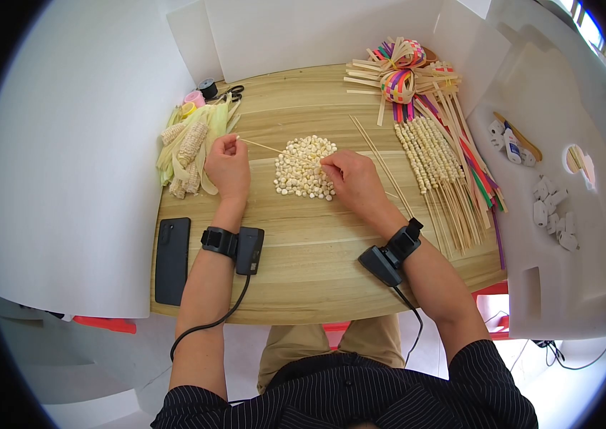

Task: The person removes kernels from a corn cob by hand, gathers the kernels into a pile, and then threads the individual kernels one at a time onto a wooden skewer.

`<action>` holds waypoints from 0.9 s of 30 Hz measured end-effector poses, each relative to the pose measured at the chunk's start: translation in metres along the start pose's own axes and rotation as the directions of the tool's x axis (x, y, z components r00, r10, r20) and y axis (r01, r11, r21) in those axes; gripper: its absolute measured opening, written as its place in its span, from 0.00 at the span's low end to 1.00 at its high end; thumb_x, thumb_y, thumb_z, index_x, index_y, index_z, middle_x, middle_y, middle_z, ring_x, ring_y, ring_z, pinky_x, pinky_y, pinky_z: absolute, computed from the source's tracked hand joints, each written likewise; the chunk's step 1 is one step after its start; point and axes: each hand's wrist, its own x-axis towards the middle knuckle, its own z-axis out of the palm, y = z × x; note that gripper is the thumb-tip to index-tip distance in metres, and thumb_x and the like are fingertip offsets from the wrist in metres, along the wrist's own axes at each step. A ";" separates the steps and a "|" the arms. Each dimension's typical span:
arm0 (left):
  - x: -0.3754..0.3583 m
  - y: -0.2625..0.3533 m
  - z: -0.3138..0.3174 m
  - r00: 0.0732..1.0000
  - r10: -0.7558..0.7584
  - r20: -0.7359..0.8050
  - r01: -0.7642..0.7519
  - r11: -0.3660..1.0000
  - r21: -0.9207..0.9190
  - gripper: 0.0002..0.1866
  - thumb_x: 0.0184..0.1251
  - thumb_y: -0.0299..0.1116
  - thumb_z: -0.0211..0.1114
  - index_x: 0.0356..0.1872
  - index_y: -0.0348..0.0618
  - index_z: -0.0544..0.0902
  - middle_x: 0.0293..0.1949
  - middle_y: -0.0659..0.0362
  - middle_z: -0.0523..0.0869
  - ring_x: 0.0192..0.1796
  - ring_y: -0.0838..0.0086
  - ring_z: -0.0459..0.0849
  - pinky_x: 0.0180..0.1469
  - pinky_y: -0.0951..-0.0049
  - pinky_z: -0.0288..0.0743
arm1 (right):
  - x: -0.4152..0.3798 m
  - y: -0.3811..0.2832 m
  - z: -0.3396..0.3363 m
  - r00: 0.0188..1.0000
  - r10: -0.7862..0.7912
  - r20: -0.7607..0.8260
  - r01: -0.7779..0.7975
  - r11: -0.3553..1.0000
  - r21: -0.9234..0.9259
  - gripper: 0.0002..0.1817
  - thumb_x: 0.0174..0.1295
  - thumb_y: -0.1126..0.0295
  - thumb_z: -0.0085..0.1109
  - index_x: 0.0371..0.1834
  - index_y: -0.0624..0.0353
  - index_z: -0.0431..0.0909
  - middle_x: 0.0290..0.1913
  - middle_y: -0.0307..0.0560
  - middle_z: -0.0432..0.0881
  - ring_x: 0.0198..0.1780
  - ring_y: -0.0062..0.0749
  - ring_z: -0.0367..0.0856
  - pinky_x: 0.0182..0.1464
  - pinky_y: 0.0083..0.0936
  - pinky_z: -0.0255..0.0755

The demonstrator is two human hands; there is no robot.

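Observation:
My left hand [228, 168] pinches the left end of a thin wooden stick [264, 146], which points right toward a pile of pale corn kernels [303, 168] on the wooden table [296, 264]. At the pile's right edge is my right hand [349, 175], its thumb and fingers pressed together. Whatever is between those fingertips is too small to make out. Loose thin sticks [374, 146] lie just beyond my right hand. Farther right, rows of sticks threaded with kernels [428, 154] lie side by side.
Corn cobs and husks [192, 143] lie at the left, with scissors [235, 91] and a black spool [208, 89] behind. A black phone [173, 261] is at the left edge. Woven colored balls [397, 86] stand back right. A glue bottle [511, 145] is beyond the right edge.

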 end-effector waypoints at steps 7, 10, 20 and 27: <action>-0.003 0.000 0.003 0.987 0.148 -0.060 -0.142 0.985 0.103 0.05 0.51 0.26 0.64 0.30 0.38 0.81 0.22 0.56 0.83 0.25 0.74 0.82 0.30 0.77 0.74 | -0.001 0.000 0.001 1.000 -0.003 0.009 0.003 1.000 0.005 0.05 0.53 0.75 0.58 0.31 0.65 0.78 0.29 0.52 0.79 0.31 0.44 0.78 0.34 0.31 0.71; -0.006 0.007 0.002 0.986 0.159 -0.052 -0.153 0.983 0.096 0.05 0.51 0.25 0.63 0.30 0.37 0.81 0.22 0.56 0.83 0.25 0.74 0.82 0.30 0.77 0.74 | -0.001 0.000 0.002 1.000 -0.018 0.004 0.018 1.000 0.017 0.05 0.53 0.75 0.58 0.31 0.65 0.78 0.29 0.52 0.79 0.31 0.44 0.78 0.34 0.31 0.71; -0.002 0.002 0.003 0.984 -0.091 0.152 0.154 0.863 -0.481 0.13 0.64 0.24 0.54 0.49 0.32 0.73 0.36 0.57 0.82 0.35 0.78 0.81 0.36 0.82 0.73 | -0.001 -0.003 0.001 0.999 0.044 0.007 -0.044 0.997 0.061 0.05 0.54 0.74 0.56 0.30 0.64 0.78 0.29 0.54 0.79 0.34 0.47 0.78 0.37 0.34 0.72; 0.003 -0.005 -0.002 0.861 -0.240 0.449 0.505 0.511 -0.696 0.14 0.69 0.32 0.52 0.50 0.34 0.73 0.38 0.54 0.82 0.39 0.73 0.81 0.40 0.79 0.75 | 0.000 -0.004 0.000 0.996 0.090 0.012 -0.091 0.992 0.092 0.06 0.54 0.73 0.55 0.31 0.65 0.78 0.30 0.55 0.79 0.33 0.48 0.78 0.36 0.34 0.72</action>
